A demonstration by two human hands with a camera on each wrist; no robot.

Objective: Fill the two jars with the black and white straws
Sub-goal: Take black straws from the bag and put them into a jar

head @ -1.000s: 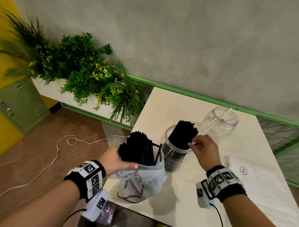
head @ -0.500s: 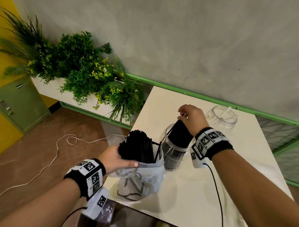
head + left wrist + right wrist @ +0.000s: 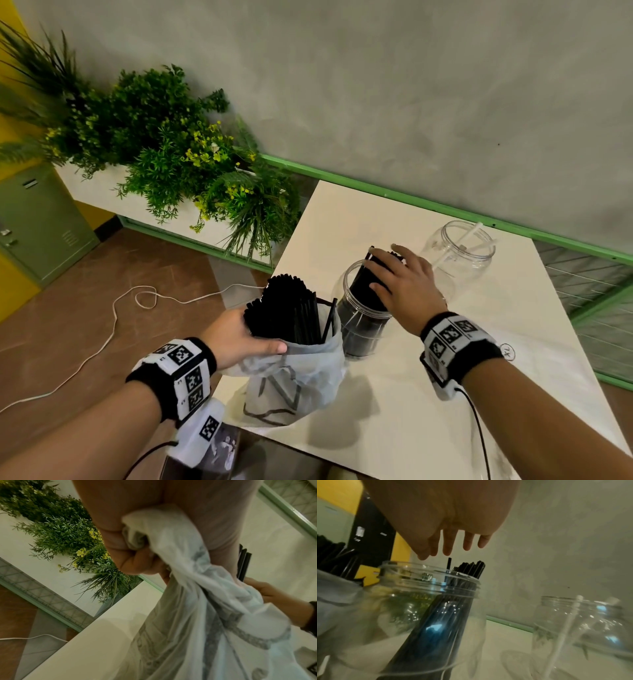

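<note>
Black straws [image 3: 368, 284] lean in clear jar [image 3: 359, 329]; right hand [image 3: 406, 284] flat above, left hand [image 3: 236, 337] grips bag [image 3: 301, 373].

Looks like a café or shop corner, indoors.
Grey plaster wall [image 3: 411, 85], green trim along its foot, a white planter [image 3: 102, 195] of leafy plants, a green locker [image 3: 37, 219], brown tiled floor [image 3: 102, 291], and a white tabletop [image 3: 428, 394].

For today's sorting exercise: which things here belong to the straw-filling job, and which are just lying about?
Job: near jar of black straws; far jar with white straws; bag of black straws, gripped by left hand; right hand.

Lying about: plants; white cord; green cabinet.
</note>
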